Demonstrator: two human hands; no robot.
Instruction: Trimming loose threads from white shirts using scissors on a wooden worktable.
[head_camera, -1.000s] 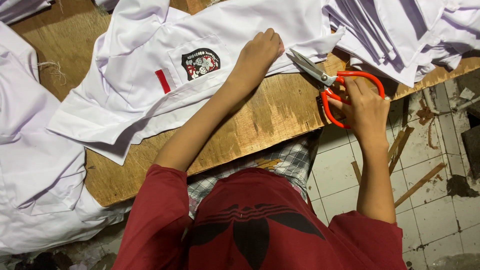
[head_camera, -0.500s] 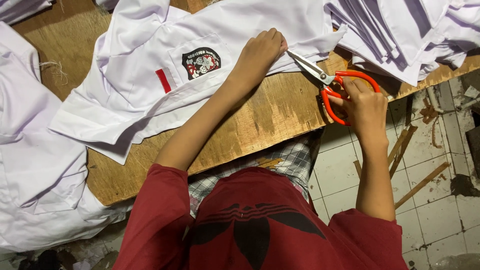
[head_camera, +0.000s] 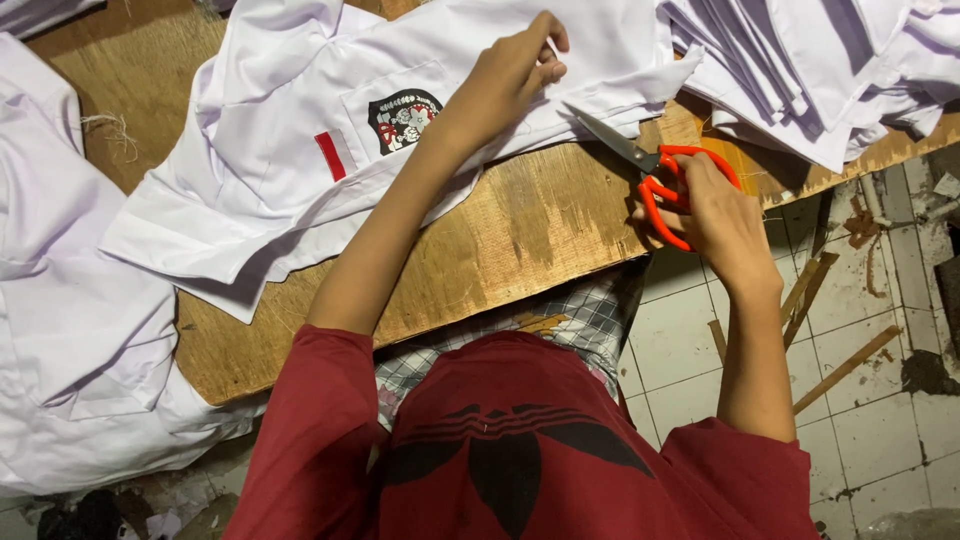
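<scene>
Since the earlier frame the scissors (head_camera: 655, 170) have slid in closer to the shirt hem, and the left hand (head_camera: 510, 75) has crept a bit further up the cloth. Not a huge change, more of a lining-up shuffle.

So right now: the left hand is pinching the lower edge of the white shirt (head_camera: 300, 160), fingers closed on a fold of fabric and lifting it slightly off the wooden board (head_camera: 530, 230). The right hand (head_camera: 715, 215) has its fingers through the orange handles, and the blades look nearly closed, tip pointing at the hem just beside the left fingers. The shirt lies flat across the board, pocket badge (head_camera: 402, 120) and small red stripe facing up, with a stack of folded white shirts (head_camera: 800, 60) at the far right corner.

My read is this is the trimming bit, snipping something off the hem, though any loose thread is too small to see. Next move probably needs the blades opened and nudged right onto that pinched spot, carefully, so the cloth itself doesn't get nicked.
</scene>
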